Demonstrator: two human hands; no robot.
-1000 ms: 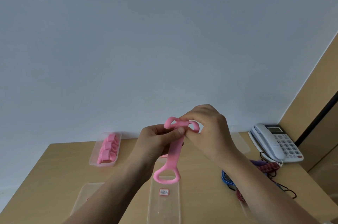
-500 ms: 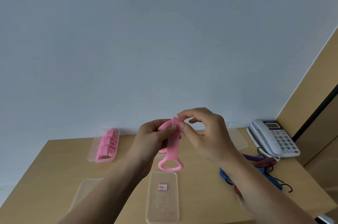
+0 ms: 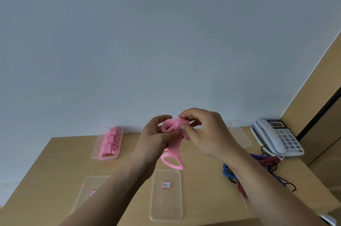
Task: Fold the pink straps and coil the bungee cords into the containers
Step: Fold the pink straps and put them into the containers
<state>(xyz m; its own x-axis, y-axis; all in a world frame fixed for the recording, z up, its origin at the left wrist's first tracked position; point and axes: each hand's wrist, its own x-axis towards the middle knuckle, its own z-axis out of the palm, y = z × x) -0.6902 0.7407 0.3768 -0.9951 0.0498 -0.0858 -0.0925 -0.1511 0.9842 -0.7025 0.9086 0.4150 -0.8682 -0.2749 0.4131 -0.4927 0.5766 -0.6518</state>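
Both forearms reach in from the near edge and meet above the middle of the light wooden tabletop (image 3: 64, 161), wrists bent inward. They hold a long pink rubbery strap with an oval loop handle (image 3: 173, 149) in mid-air. The left hand (image 3: 156, 133) curls around the strap's upper part, its thumb pressing the folded top. The right hand (image 3: 204, 133) pinches that same fold between thumb and fingertips, knuckles raised. The rest of the strap hangs down, and its loop handle hangs clear above a labelled clear plastic tray (image 3: 166, 207) near the front edge. A second clear tray (image 3: 86, 192) lies to the near left, partly hidden by the left forearm. At the far left, a clear rectangular plastic container (image 3: 95, 152) holds several folded pink straps (image 3: 108, 142). To the right, blue bungee cords (image 3: 227, 171) and red-and-purple bungee cords (image 3: 267, 161) lie loose on the tabletop, near another clear container (image 3: 241, 137) and a grey desk telephone (image 3: 276, 137) at the far right.
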